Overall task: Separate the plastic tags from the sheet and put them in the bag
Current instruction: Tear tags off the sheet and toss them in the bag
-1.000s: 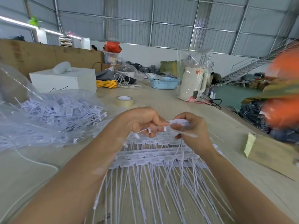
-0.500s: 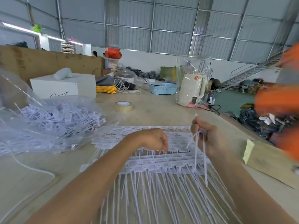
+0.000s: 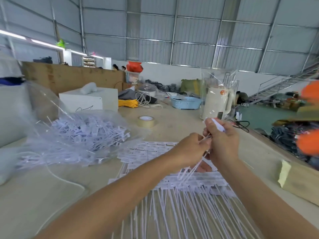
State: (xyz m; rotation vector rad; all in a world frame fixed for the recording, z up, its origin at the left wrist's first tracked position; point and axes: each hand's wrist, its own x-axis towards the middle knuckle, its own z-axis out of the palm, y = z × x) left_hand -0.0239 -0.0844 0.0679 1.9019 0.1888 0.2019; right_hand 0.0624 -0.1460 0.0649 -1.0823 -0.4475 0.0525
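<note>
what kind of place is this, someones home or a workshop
Most likely a factory or warehouse work floor, not a home: a corrugated metal roof on steel frames, a long worktable with a clear bag of loose plastic tags, and a metal staircase.

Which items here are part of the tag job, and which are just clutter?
In use: left hand and right hand holding loose tags; tag sheets; clear bag of tags.

Lying about: tape roll, kettle, blue basket, white box, yellow cord.
</note>
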